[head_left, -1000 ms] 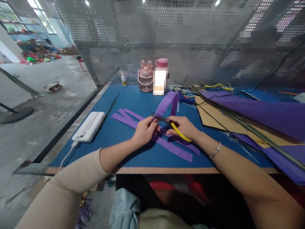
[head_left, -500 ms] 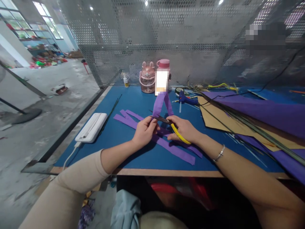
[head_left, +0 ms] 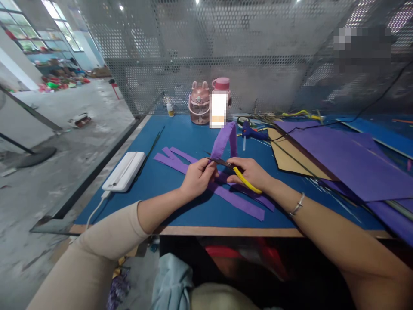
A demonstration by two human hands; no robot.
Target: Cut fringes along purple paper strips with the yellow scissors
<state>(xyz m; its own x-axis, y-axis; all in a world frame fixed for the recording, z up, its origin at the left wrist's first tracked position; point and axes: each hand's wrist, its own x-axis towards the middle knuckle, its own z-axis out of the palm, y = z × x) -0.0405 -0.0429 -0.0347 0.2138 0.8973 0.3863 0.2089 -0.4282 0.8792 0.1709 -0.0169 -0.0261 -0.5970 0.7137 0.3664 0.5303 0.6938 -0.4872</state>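
Note:
My left hand (head_left: pixel 199 175) pinches a folded purple paper strip (head_left: pixel 221 140) that arches up beyond my fingers. My right hand (head_left: pixel 250 172) grips yellow-handled scissors (head_left: pixel 245 180). Their dark blades point left across the held strip at my left fingertips, slightly parted at the tips. Whether they are cutting into the strip I cannot tell. Beneath both hands, several more purple strips (head_left: pixel 238 201) lie crossed on the blue table (head_left: pixel 180 215).
A white power bank (head_left: pixel 124 172) with a cable lies at the left. Pink bottles (head_left: pixel 199 105) stand at the back. To the right are a blue glue gun (head_left: pixel 253 132), black-green tape (head_left: pixel 243 122), purple sheets (head_left: pixel 348 159) and tan board (head_left: pixel 292 157). Behind rises a perforated metal panel (head_left: pixel 180 38).
The strip's arch has shifted a little to the right and stands taller. The scissors have moved slightly right. A purple sheet at the right now lies over the stems and board.

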